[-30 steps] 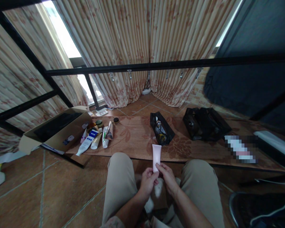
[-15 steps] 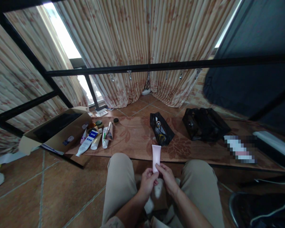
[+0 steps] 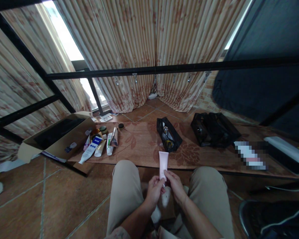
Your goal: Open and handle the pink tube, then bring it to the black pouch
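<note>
A pale pink tube [image 3: 163, 162] stands upright between my knees, crimped end up. My right hand [image 3: 173, 187] pinches its lower part with curled fingers. My left hand [image 3: 153, 192] is closed around the tube's bottom end, where the cap sits hidden under the fingers. Both hands hover above my lap, just in front of a patterned brown mat [image 3: 144, 142]. Beyond the tube, on the mat, lies an open black mesh pouch [image 3: 168, 134] with small items inside.
Several tubes and jars [image 3: 99, 141] lie on the mat's left end beside an open cardboard box [image 3: 56, 137]. A larger black mesh bag [image 3: 214, 129] sits at the right. A black metal bar [image 3: 164, 69] crosses in front of striped curtains. Tiled floor surrounds the mat.
The view has shifted very slightly. Both hands stay on the pink tube; the fingers at its bottom end have moved a little.
</note>
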### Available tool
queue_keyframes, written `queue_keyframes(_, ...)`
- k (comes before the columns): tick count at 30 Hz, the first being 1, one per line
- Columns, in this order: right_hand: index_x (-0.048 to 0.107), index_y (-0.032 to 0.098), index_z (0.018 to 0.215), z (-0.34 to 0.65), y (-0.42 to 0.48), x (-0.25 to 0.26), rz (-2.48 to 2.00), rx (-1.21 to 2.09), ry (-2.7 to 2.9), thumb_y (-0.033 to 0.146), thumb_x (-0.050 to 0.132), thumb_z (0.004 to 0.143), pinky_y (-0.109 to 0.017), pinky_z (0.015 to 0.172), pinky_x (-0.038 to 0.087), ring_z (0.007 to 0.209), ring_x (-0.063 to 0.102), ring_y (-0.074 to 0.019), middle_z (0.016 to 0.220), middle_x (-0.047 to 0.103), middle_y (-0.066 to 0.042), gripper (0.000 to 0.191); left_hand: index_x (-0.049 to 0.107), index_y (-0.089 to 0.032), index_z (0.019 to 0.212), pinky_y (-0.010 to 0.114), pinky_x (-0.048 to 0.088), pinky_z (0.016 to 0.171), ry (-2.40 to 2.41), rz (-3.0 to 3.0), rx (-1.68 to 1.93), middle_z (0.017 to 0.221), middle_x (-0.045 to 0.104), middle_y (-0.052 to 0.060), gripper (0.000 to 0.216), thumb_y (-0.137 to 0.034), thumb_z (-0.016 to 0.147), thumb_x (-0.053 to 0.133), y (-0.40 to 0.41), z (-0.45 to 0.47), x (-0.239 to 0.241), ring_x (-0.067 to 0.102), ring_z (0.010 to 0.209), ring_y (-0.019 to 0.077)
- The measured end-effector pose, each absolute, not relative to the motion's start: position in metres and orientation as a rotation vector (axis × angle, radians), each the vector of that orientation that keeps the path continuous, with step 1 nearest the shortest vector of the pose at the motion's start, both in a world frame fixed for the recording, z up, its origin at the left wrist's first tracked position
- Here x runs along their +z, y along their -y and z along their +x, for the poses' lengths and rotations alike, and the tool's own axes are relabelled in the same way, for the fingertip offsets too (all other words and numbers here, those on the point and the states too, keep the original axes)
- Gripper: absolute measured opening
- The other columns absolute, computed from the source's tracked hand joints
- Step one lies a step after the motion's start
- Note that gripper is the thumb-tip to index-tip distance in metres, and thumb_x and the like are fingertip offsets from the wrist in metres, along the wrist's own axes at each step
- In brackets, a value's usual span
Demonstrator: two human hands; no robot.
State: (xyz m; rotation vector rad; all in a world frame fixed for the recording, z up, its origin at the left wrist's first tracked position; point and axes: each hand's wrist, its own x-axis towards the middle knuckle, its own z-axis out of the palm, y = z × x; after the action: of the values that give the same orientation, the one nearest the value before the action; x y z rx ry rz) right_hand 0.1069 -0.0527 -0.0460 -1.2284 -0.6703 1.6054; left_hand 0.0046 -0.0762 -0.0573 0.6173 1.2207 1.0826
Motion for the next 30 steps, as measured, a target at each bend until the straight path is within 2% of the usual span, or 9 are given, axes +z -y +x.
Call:
queue_keyframes(13,0.066,0.018,0.069,0.1071,0.0529,-0.0449,-1.223,1.604,0.649,0.055,0.073,0.062,-0.024,0.053,0.038,0.056,0.05,-0.0124,0.061,0.06,0.001,0.039,0.055,-0.015,0.08,0.018,0.034,0.04,-1.206,0.6,1.092,0.057,0.056,-0.003,0.051,-0.061,0.061,0.071,0.0752,0.0055,-0.0603,0.048,0.04,0.0059)
queue_keyframes(30,0.068,0.018,0.071,0.1067,0.0536,-0.0425,-1.253,1.584,0.677,0.059,0.071,0.063,-0.026,0.056,0.039,0.058,0.052,-0.0142,0.063,0.064,0.0,0.042,0.055,-0.016,0.082,0.019,0.034,0.041,-1.202,0.593,1.093,0.059,0.056,-0.003,0.05,-0.059,0.062,0.071,0.0767,0.0046,-0.0572,0.048,0.041,0.0063)
